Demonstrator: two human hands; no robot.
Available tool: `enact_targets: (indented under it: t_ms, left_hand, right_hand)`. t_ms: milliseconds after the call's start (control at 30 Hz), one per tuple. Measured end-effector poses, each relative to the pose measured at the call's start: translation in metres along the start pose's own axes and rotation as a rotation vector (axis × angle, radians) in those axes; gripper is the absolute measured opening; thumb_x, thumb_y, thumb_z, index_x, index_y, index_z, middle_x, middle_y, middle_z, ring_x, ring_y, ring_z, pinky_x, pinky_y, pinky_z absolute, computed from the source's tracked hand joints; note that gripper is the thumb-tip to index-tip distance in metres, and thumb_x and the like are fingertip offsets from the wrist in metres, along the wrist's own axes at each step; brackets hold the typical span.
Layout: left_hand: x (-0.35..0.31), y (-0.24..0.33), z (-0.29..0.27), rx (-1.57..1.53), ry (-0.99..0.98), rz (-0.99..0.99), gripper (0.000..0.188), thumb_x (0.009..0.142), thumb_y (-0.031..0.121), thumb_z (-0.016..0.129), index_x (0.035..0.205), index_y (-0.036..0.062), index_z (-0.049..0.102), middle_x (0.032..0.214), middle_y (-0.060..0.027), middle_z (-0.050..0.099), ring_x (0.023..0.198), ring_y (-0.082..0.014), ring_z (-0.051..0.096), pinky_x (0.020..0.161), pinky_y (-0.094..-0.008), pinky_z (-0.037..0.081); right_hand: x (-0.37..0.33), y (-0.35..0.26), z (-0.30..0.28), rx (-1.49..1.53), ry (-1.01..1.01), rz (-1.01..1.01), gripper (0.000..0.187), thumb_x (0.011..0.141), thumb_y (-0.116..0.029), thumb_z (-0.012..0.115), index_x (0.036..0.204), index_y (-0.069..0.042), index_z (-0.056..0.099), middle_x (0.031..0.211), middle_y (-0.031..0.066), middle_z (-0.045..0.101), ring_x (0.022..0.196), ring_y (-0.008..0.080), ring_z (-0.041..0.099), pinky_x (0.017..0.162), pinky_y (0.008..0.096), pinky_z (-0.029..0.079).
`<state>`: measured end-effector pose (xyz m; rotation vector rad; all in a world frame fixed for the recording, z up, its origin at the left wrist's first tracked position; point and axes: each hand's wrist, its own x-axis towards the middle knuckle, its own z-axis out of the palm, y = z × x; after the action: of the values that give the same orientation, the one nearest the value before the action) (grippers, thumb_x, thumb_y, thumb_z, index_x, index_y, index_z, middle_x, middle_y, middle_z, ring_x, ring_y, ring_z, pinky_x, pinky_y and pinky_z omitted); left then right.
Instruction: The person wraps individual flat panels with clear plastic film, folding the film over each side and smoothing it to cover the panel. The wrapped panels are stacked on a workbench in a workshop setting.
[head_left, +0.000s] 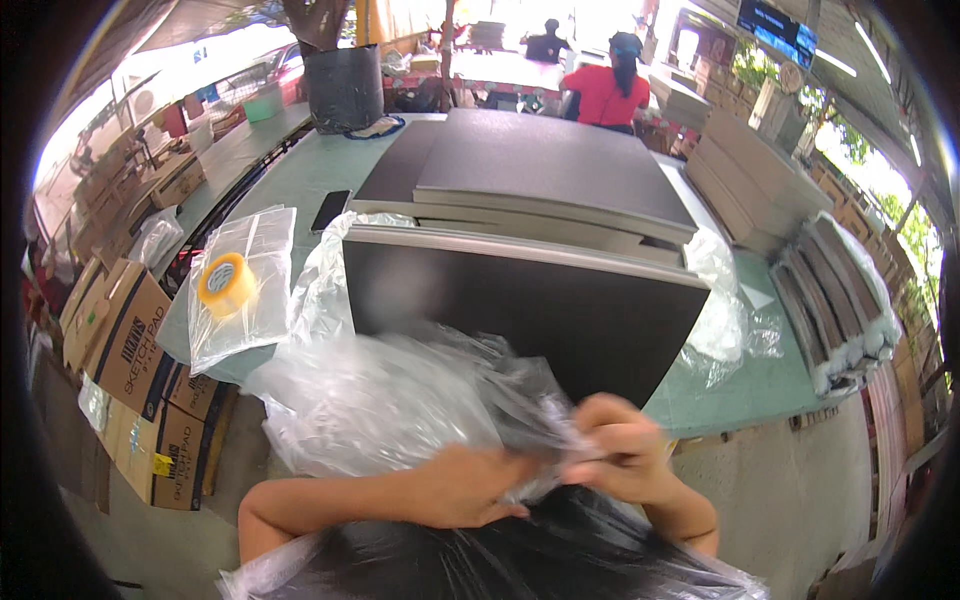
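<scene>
Both my hands are at a crumpled clear plastic bag point(370, 400) in front of my body. My right hand point(625, 450) is closed, its fingertips pinching a gathered part of the plastic. Close beside it, my left hand point(470, 490) is closed on the same plastic, slightly blurred, with its fingers partly hidden. Just beyond the hands, a large black board point(510, 310) with a pale upper edge leans at the table's near side. The bag covers part of its lower left. More clear plastic over something dark point(480, 560) lies below my forearms.
Black boards point(550, 155) are stacked on the green table point(740, 390). To the left are a yellow tape roll point(227, 284) on flat clear bags point(245, 340) and a phone point(331, 210). Cartons point(130, 340) stand at left, wrapped boards point(835, 300) at right. A person in red point(607, 95) sits beyond.
</scene>
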<state>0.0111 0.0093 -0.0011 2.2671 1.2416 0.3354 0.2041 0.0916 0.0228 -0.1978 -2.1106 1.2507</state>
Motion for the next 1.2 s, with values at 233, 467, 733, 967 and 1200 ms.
enact_targets:
  t_ms: [233, 467, 733, 967, 1200]
  left_hand:
    - [0.003, -0.011, -0.019, -0.564, 0.241, 0.014, 0.025, 0.08, 0.029, 0.055, 0.082, 0.0047, 0.056, 0.064, -0.0125, 0.056, 0.06, -0.0193, 0.055, 0.055, -0.0303, 0.041]
    - [0.0, -0.015, -0.044, -1.237, 0.1, 0.084, 0.031, 0.085, 0.033, 0.049, 0.084, 0.0021, 0.052, 0.069, 0.0019, 0.048, 0.064, -0.0083, 0.048, 0.061, -0.0239, 0.04]
    - [-0.013, -0.034, -0.05, -1.228, -0.198, 0.289, 0.021, 0.084, 0.021, 0.051, 0.083, 0.0023, 0.059, 0.075, -0.0034, 0.06, 0.066, -0.0138, 0.054, 0.062, -0.0278, 0.042]
    - [-0.033, -0.044, -0.021, 0.351, -0.245, -0.271, 0.015, 0.074, 0.017, 0.05, 0.075, 0.0037, 0.058, 0.074, -0.0149, 0.06, 0.072, -0.0299, 0.059, 0.061, -0.0388, 0.047]
    - [-0.048, -0.102, -0.074, 0.931, 0.248, -0.38, 0.01, 0.065, 0.014, 0.053, 0.069, 0.0076, 0.06, 0.069, -0.0104, 0.06, 0.059, -0.0226, 0.058, 0.049, -0.035, 0.045]
  right_hand:
    - [0.006, 0.014, -0.002, -0.297, 0.063, 0.068, 0.018, 0.073, -0.018, 0.061, 0.082, -0.003, 0.058, 0.099, 0.0173, 0.054, 0.091, 0.0238, 0.054, 0.077, 0.0341, 0.044]
    - [-0.014, 0.03, 0.032, 0.456, -0.968, 0.396, 0.039, 0.081, -0.038, 0.053, 0.094, -0.002, 0.054, 0.09, 0.0093, 0.057, 0.088, 0.0174, 0.051, 0.078, 0.0316, 0.04]
    - [-0.022, 0.021, 0.006, 0.372, -1.064, 0.426, 0.028, 0.085, -0.023, 0.044, 0.082, 0.001, 0.057, 0.074, 0.014, 0.058, 0.071, 0.0228, 0.057, 0.065, 0.0333, 0.044]
    - [-0.073, 0.05, -0.046, -1.38, -0.632, 0.404, 0.02, 0.075, -0.013, 0.046, 0.087, -0.003, 0.058, 0.088, 0.017, 0.059, 0.078, 0.0306, 0.059, 0.065, 0.0442, 0.046]
    - [-0.022, -0.056, 0.008, -0.424, -1.287, 0.608, 0.025, 0.074, -0.013, 0.047, 0.095, -0.01, 0.06, 0.101, 0.0096, 0.057, 0.097, 0.0266, 0.052, 0.091, 0.0472, 0.032]
